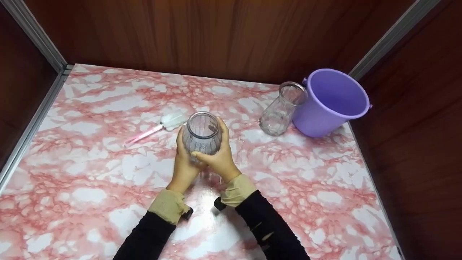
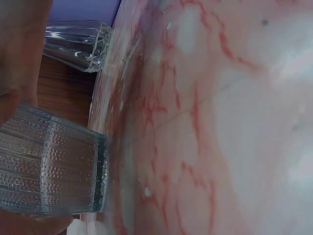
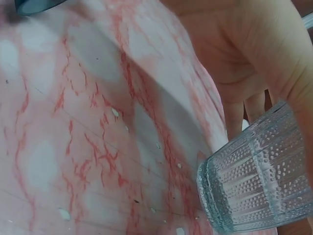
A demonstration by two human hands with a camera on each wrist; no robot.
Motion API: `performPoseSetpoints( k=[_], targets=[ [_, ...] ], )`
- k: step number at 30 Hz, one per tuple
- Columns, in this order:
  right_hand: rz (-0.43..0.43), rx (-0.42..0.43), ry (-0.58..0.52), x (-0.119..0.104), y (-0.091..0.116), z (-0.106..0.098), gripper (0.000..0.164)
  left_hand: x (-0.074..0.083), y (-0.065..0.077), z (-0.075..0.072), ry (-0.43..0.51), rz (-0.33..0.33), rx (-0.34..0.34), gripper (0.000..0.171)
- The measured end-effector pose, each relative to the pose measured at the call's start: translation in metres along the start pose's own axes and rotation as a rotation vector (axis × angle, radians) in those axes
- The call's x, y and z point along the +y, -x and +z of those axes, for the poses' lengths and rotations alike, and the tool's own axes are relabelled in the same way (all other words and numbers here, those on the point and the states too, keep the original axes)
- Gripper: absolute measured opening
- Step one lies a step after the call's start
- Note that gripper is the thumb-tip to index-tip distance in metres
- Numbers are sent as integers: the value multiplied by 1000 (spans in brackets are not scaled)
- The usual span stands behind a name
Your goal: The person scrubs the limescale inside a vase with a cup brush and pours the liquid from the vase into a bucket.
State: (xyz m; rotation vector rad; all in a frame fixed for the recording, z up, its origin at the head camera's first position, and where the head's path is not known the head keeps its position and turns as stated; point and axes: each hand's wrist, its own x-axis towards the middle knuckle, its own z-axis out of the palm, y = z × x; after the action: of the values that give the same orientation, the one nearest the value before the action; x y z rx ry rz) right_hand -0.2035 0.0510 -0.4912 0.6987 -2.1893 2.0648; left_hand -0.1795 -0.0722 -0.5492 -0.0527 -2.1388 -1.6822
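Note:
A clear ribbed glass jar [image 1: 203,139] with a round open mouth is held between both hands near the middle of the table. My left hand [image 1: 184,164] grips its left side. On the other side my right hand [image 1: 224,159] grips it, the thumb lying across the front. Dotted, beaded texture covers the jar's lower wall, seen as the glass jar [image 2: 63,164] in the left wrist view and the glass jar [image 3: 259,181] in the right wrist view. Its base is close to the tabletop; whether it touches I cannot tell.
A taller clear glass vase [image 1: 279,113] stands at the right, beside a purple bucket [image 1: 317,119]. Left of the jar lies a brush with a pink handle [image 1: 144,135] and a pale head [image 1: 172,121]. Brown wooden panels [image 1: 180,36] enclose the marble-patterned table [image 1: 108,173].

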Motion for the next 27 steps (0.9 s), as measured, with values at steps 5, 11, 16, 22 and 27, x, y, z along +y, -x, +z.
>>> performPoseSetpoints(
  k=[5, 11, 16, 22, 27],
  targets=[
    [51, -11, -4, 6, 8, 0, 121, -3, 1, 1, -45, 30, 28, 124],
    [165, -18, -77, 17, 17, -1, 113, -2, 0, 2, -97, 46, 54, 122],
    [201, -18, -128, 30, 14, -4, 107, 2, -2, 3, -95, 29, 47, 122],
    [225, 6, -178, 47, 14, -11, 107, 9, -4, 8, -119, -34, 13, 124],
    [187, 15, -284, 61, 17, -20, 110, 16, -4, 16, -173, -52, -3, 121]
  ],
)
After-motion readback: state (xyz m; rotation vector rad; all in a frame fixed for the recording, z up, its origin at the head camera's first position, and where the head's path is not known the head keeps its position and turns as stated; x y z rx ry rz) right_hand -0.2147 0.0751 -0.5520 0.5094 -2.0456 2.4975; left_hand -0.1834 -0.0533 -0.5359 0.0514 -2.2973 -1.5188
